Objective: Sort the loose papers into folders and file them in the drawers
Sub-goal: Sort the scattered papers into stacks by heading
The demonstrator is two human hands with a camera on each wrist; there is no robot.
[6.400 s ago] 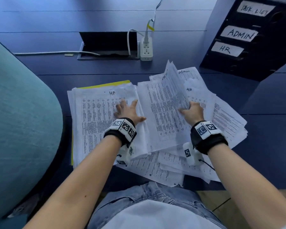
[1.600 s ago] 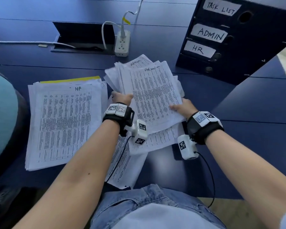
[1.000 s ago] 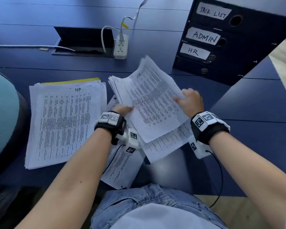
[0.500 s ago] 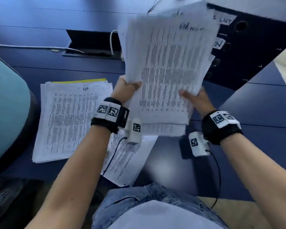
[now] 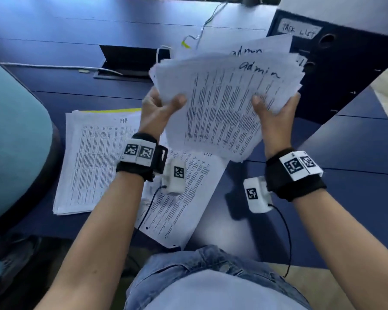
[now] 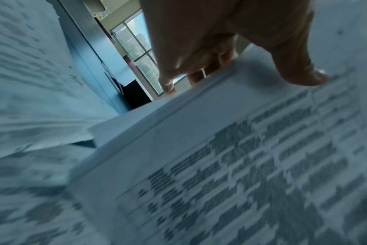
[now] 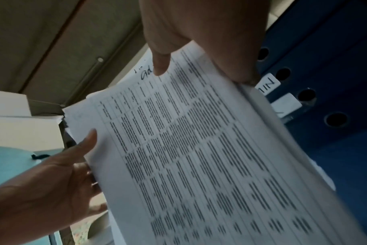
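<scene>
Nearest the viewer, a loose printed sheet [image 5: 179, 198] is seen lying askew on the blue desk [image 5: 356, 198], its near corner overhanging the desk edge above a denim-clad lap [image 5: 188, 262]. To its left, a squared pile marked "HR" [image 5: 92, 162] is laid flat on the desk, with the edge of a yellow folder [image 5: 112, 110] showing from beneath its far side. A teal chair back [image 5: 14, 139] is noted at the far left.

Above these, a thick sheaf marked "admin" [image 5: 224, 101] is held clear of the desk, tilted, with its sheets fanned unevenly at the far edge. The left hand [image 5: 157, 110] is closed on the sheaf's left edge: the thumb is pressed on the top sheet and the fingers are curled beneath, as the left wrist view confirms. The right hand [image 5: 271, 117] is closed on the right edge in like manner, thumb on top and fingers wrapped under the stack. In the right wrist view the sheaf [image 7: 199, 149] is seen between both hands, the right thumb [image 7: 160, 66] lying near the handwritten heading.

Beyond the sheaf, a dark blue drawer unit [image 5: 349, 70] stands at the right, touching nothing held; its top label reads "TASK LIST" [image 5: 299, 31], and the lower labels are mostly hidden by the papers. Farther back, a recessed cable hatch [image 5: 130, 61] and a white cable [image 5: 54, 66] are seen on the desk.
</scene>
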